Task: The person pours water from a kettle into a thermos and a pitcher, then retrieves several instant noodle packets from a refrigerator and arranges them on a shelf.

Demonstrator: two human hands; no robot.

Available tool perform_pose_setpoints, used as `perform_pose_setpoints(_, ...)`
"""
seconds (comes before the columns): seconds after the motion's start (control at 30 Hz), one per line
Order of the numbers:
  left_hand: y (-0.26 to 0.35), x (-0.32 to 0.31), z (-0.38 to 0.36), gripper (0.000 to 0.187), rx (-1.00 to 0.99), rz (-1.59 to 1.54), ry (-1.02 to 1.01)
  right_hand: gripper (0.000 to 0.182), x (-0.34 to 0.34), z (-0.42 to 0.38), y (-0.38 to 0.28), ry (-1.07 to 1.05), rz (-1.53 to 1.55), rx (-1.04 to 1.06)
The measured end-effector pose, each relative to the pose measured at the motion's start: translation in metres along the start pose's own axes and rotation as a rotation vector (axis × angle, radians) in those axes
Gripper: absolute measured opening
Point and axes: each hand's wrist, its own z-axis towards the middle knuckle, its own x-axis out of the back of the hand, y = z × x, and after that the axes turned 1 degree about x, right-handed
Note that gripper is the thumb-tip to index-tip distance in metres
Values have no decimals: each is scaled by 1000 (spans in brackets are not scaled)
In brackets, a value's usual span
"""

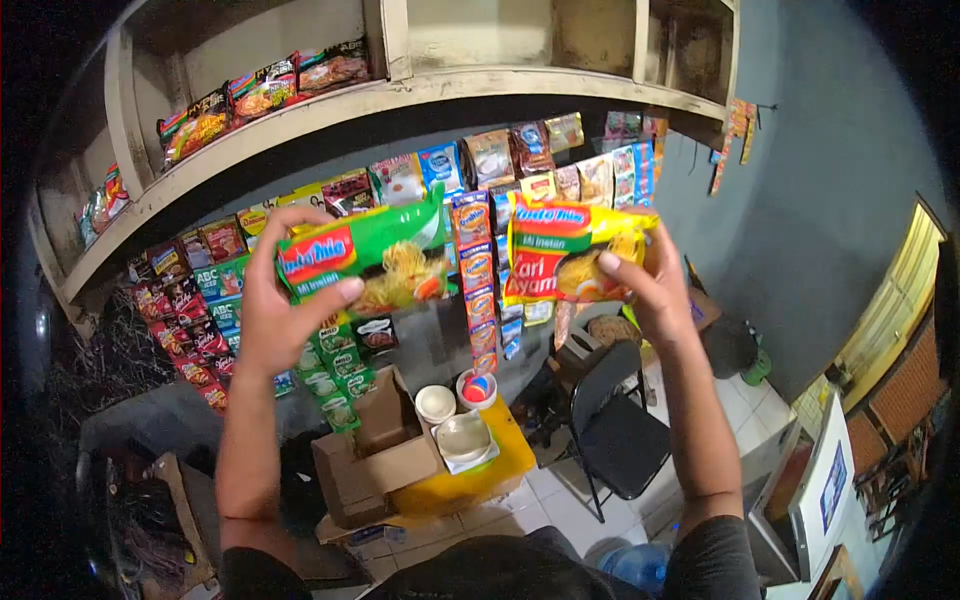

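Both my arms are raised in front of the hanging sachets. My left hand (290, 290) is closed on the left end of a green noodle packet (375, 255), thumb across its front. A yellow noodle packet (570, 250) is gripped at its right end by my right hand (650, 280), its thumb also on the front. The two packets are held up side by side, apart from each other, with their printed fronts facing me. Part of each packet is covered by my fingers.
Above is a wooden shelf (440, 97) with noodle packets (265, 90) at left. Sachet strips (480, 280) hang below it. Lower down are an open cardboard box (405, 465), white bowls (435, 402) on a yellow surface (510, 450), a black folding chair (620, 440) and a water jug (640, 565).
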Motion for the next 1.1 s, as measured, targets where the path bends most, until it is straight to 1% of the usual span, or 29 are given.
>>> perform_pose_setpoints(0.03,5,-2,11,48,34,-33,18,50,2,14,-5,-15,-22,54)
perform_pose_setpoints(0.07,11,-2,23,47,19,15,11,49,5,29,-10,-30,-44,111)
perform_pose_setpoints(0.13,17,-6,49,47,-51,1,3,49,11,58,-25,-69,-69,183)
perform_pose_setpoints(0.17,19,-7,62,48,-103,52,0,50,14,75,-30,-80,-64,226)
perform_pose_setpoints(0.2,23,-13,75,48,-47,-45,12,56,19,95,-34,-109,-100,313)
perform_pose_setpoints(0.27,31,-24,107,47,-159,-6,29,65,20,128,-49,-163,-80,413)
perform_pose_setpoints(0.3,36,-27,124,46,-185,70,2,67,25,146,-52,-172,-122,440)
perform_pose_setpoints(0.33,43,-32,138,50,-147,129,-25,69,32,166,-55,-177,-166,467)
perform_pose_setpoints(0.4,42,-39,172,48,-156,247,-33,57,47,207,-56,-223,-184,517)
perform_pose_setpoints(0.43,42,-44,189,45,-222,347,-30,56,54,224,-59,-202,-245,532)
perform_pose_setpoints(0.47,44,-50,204,44,-218,361,-48,55,59,237,-62,-183,-305,542)
perform_pose_setpoints(0.53,40,-57,241,41,-334,543,-27,51,68,273,-66,-206,-392,653)
perform_pose_setpoints(0.57,40,-62,258,41,-335,552,-18,50,70,286,-67,-230,-416,658)
perform_pose_setpoints(0.63,41,-73,291,40,-283,853,-40,50,70,314,-66,-262,-433,672)
perform_pose_setpoints(0.67,34,-78,308,40,-279,863,-32,52,70,331,-61,-257,-531,698)
perform_pose_setpoints(0.7,20,-84,325,42,-220,987,17,54,68,347,-57,-251,-629,725)
perform_pose_setpoints(0.73,7,-88,341,43,-157,1110,67,54,66,361,-52,-262,-620,732)
perform_pose_setpoints(0.77,-4,-90,354,43,-150,1122,74,56,63,374,-47,-259,-658,714)
perform_pose_setpoints(0.83,-24,-92,377,50,33,1257,17,61,56,390,-40,-255,-723,675)
perform_pose_setpoints(0.87,-31,-93,386,50,40,1266,20,61,51,398,-36,-262,-714,678)
perform_pose_setpoints(0.93,-44,-92,402,53,220,1411,-126,55,40,412,-28,-272,-894,740)
perform_pose_setpoints(0.97,-47,-93,406,55,307,1422,-203,55,35,416,-26,-289,-907,756)
perform_pose_setpoints(1.0,-50,-94,409,55,312,1425,-198,55,30,425,-22,-293,-903,760)
perform_pose_setpoints(1.07,-58,-97,415,48,454,1472,-371,54,17,446,-16,-444,-970,729)
perform_pose_setpoints(1.1,-76,-89,427,48,455,1472,-369,50,11,447,-13,-444,-988,706)
